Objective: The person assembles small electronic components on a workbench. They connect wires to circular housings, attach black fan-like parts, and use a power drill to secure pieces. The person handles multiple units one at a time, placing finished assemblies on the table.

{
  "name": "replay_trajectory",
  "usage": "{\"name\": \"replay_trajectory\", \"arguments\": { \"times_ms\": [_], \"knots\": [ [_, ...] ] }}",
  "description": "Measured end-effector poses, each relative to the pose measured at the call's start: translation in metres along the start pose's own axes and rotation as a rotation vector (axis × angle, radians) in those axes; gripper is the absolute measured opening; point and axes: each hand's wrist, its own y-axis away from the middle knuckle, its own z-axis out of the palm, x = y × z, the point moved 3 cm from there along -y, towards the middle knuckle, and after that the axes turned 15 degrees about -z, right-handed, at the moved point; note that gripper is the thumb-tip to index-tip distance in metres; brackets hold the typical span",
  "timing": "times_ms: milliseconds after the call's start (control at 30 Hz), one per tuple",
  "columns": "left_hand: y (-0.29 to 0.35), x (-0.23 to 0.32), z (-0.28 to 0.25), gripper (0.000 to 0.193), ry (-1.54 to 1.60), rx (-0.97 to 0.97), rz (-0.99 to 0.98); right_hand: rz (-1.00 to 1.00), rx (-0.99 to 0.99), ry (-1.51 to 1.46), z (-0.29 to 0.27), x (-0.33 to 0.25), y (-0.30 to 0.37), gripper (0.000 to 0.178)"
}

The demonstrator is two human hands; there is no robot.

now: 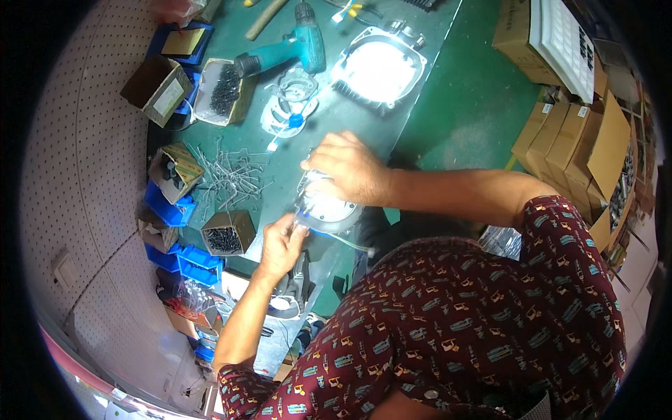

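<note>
A round, pale metal part [329,210] with a bright face and small holes near its rim is held over the bench's near edge. My right hand [346,168] is curled over its far side, covering much of it. My left hand [281,243] pinches its lower left rim, thumb and forefinger together. Along that rim shows a bit of blue, and a thin light cable [353,243] trails off to the right. Beyond my right hand lie flat ring-shaped metal pieces [290,105] with a blue connector [295,120] and thin wires.
A teal cordless drill [297,49] lies on the green bench beside a finned metal housing [381,70]. Loose bent metal rods [227,175] are heaped left, near boxes of black screws [222,238] and blue bins [199,264]. Cardboard cartons [560,140] stand right.
</note>
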Motion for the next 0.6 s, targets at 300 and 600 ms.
{"name": "replay_trajectory", "arguments": {
  "times_ms": [300, 600],
  "knots": [
    [-0.002, 0.004, -0.006, 0.015, -0.460, 0.231, 0.320, -0.036, -0.002, 0.014, 0.001, -0.003, -0.002, 0.024],
    [-0.003, -0.013, -0.001, 0.026, 0.324, -0.250, -0.080, -0.031, -0.060, 0.026, 0.000, -0.003, -0.004, 0.034]
  ]
}}
